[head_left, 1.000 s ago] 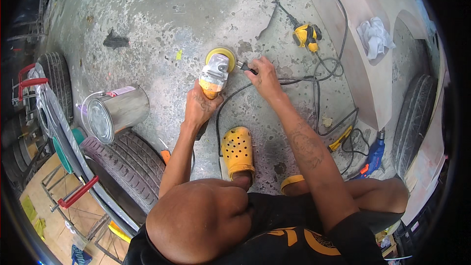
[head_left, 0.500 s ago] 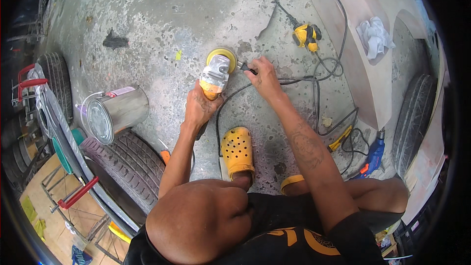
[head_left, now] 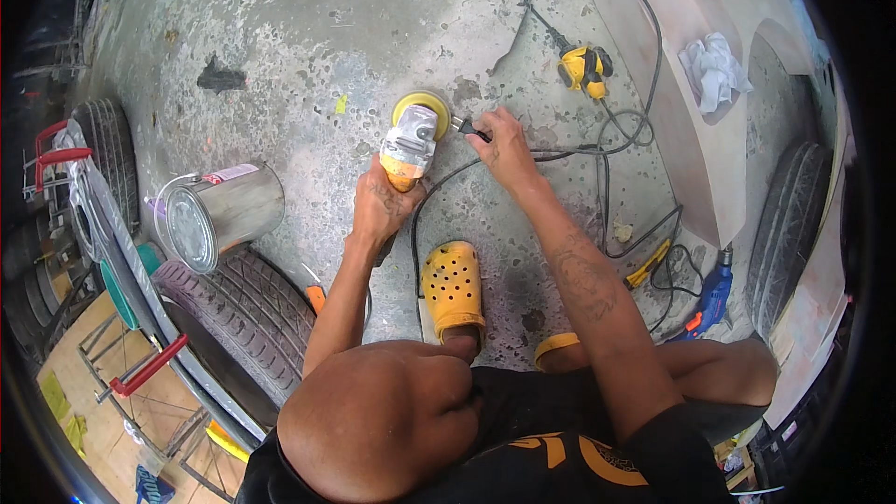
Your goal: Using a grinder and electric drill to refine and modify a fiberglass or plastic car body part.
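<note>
While my left hand (head_left: 381, 203) is gripping the yellow-and-silver angle grinder (head_left: 408, 145) over the concrete floor (head_left: 308, 65), my right hand (head_left: 507, 149) is pinching a black power plug (head_left: 474, 132), its metal prongs (head_left: 455, 122) sitting just beside the grinder's round yellow backing pad (head_left: 418, 97).

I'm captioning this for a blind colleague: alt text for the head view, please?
A person's left hand grips an angle grinder with a yellow disc; the right hand holds a black power plug near the disc. A metal can is to the left, a blue power drill to the right.
</note>
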The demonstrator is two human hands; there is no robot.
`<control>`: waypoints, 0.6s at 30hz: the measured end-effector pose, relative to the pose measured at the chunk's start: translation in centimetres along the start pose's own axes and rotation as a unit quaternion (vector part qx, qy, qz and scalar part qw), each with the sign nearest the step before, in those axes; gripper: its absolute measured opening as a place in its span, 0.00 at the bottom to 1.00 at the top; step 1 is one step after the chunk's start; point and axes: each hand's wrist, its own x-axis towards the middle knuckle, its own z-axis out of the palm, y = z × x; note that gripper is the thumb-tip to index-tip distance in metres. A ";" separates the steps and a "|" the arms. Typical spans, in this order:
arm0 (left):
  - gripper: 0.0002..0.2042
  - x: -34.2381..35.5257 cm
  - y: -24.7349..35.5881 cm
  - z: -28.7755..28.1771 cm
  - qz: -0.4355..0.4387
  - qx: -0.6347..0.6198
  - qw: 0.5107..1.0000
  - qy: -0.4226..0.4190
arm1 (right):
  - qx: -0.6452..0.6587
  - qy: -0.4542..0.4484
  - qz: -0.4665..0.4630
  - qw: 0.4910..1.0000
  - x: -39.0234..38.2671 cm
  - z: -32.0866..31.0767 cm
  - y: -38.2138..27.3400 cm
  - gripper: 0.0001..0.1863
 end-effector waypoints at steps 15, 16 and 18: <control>0.24 -0.2 0.4 -0.2 -0.001 0.000 1.000 -0.011 | -0.010 -0.008 0.005 1.000 0.0 -0.1 -0.3 0.12; 0.24 -0.2 0.4 -0.1 -0.001 0.000 1.000 -0.012 | -0.011 -0.007 0.005 1.000 0.0 -0.1 -0.2 0.12; 0.24 -0.2 0.5 0.0 0.000 -0.008 1.000 -0.007 | 0.004 -0.001 -0.003 1.000 0.1 -0.1 -0.1 0.12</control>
